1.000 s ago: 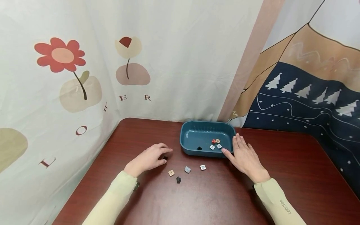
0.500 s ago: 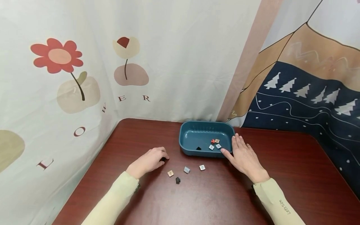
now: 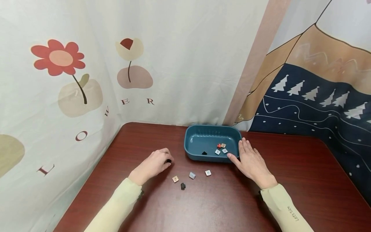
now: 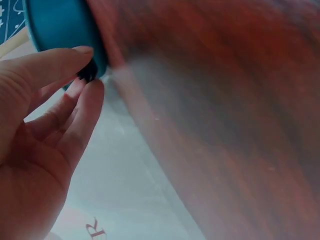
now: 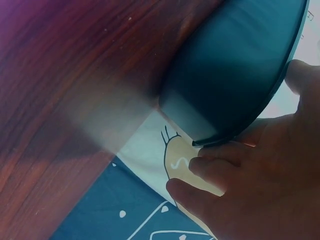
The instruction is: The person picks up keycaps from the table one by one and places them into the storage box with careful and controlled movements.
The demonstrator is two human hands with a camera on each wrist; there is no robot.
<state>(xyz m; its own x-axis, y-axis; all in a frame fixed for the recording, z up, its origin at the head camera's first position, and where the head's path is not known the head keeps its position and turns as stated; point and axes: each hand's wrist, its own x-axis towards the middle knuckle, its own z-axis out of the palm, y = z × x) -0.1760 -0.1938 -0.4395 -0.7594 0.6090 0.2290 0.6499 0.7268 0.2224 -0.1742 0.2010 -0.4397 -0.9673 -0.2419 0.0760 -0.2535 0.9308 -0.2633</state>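
My left hand (image 3: 151, 165) pinches a small black piece (image 4: 88, 73) between thumb and fingertips, left of the teal plastic bin (image 3: 200, 141). Most of that piece is hidden by the fingers. Flat against the bin's right end lies my right hand (image 3: 252, 163), fingers straight along the outside and thumb at the front rim. Inside the bin are a red piece (image 3: 219, 146), a tan square piece (image 3: 223, 145), two whitish square ones and a black piece (image 3: 204, 153). On the table in front lie a tan square (image 3: 175, 179), a grey piece (image 3: 192, 175), a white square (image 3: 208, 173) and another black piece (image 3: 183, 186).
The bin stands near the back edge of the dark red wooden table (image 3: 220, 206). Behind it hangs a white curtain (image 3: 179, 64) with flower prints, and at the right a navy and tan cloth (image 3: 313, 106) with tree prints.
My left hand has closed its fingertips on the black piece that lay beside them and drawn slightly back to the left. The right hand keeps its place on the bin.
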